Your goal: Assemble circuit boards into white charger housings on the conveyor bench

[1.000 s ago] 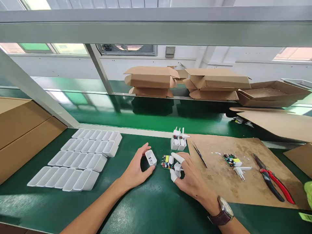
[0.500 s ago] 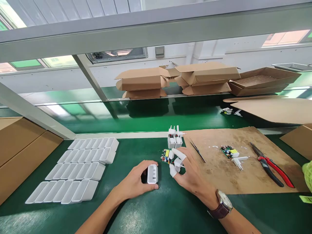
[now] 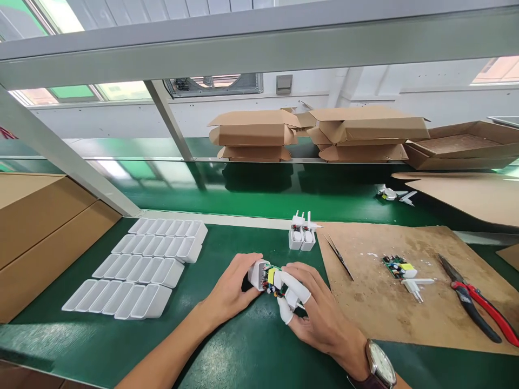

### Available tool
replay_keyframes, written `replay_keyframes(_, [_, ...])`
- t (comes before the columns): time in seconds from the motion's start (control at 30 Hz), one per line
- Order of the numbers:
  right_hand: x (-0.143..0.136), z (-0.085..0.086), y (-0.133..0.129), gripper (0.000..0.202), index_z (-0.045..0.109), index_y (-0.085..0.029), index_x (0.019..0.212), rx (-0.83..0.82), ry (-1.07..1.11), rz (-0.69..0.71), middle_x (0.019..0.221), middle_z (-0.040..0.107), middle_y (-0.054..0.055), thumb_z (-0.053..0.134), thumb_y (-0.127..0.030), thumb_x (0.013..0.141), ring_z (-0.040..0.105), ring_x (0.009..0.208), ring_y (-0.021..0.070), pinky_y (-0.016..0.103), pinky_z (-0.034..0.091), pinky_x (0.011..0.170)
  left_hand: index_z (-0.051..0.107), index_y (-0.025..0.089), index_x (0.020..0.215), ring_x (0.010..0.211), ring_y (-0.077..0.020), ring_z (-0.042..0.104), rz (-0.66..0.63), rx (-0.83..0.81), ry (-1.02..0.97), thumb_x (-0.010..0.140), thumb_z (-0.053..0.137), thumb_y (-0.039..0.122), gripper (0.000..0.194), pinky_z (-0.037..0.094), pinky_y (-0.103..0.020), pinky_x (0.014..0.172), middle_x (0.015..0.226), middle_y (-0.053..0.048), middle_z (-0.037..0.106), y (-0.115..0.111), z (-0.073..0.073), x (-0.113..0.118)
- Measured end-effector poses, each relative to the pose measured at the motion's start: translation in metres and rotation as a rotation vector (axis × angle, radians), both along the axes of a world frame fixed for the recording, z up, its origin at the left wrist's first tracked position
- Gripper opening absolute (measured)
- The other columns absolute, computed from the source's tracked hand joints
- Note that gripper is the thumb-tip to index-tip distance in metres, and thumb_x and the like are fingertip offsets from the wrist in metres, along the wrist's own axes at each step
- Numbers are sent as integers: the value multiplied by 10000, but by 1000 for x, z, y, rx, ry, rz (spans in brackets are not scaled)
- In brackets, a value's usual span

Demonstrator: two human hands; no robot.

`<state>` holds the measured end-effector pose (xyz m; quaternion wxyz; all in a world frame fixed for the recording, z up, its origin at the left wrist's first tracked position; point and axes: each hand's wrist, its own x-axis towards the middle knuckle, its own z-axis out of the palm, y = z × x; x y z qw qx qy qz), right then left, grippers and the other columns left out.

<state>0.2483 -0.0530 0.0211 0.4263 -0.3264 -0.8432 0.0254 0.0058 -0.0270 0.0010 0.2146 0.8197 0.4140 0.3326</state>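
Observation:
My left hand (image 3: pixel 233 289) grips a small white plastic charger housing (image 3: pixel 256 274) between thumb and fingers, its opening turned to the right. My right hand (image 3: pixel 320 305), with white covers on thumb and forefinger, pinches a charger circuit board (image 3: pixel 272 281) that carries a yellow transformer and white parts. The board's left end is at the mouth of the housing; how far it reaches inside I cannot tell. Two housings (image 3: pixel 302 240) with boards and plug pins sticking out stand just beyond my hands. Rows of white housings (image 3: pixel 133 270), open side up, lie on the left.
On the right, a cardboard sheet (image 3: pixel 365 319) holds tweezers (image 3: pixel 339 256), another circuit board (image 3: pixel 399 267) with a white plug, and red-and-black pliers (image 3: pixel 472 300). Cardboard boxes (image 3: pixel 251 135) stand on the far ledge, and a big carton (image 3: pixel 48 232) at left. A metal beam (image 3: pixel 243 48) crosses above.
My right hand has brought the circuit board left and down to the housing. My left hand has tilted the housing so its opening faces the board. The view has shifted slightly.

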Motion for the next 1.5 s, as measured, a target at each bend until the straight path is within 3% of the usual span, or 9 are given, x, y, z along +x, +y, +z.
replay_keyframes(0.4, [-2,1,0,662,363,-150,1533,35,-64,-38,1250,658,182,532,-50,901,617,1213,330,525,626,941,434,277,1468,1203,-259,609,-31,71,14,945,651,179,575,550,-432,1013,1341,-111,644,-1,2,1])
replay_keyframes(1.5, [-1,-1,0,545,450,-120,1434,19,-92,-37,1265,651,193,539,-38,903,602,1231,335,530,622,956,451,250,1442,1174,-260,602,-35,72,9,947,688,233,549,544,-449,994,1327,-122,648,0,-3,4])
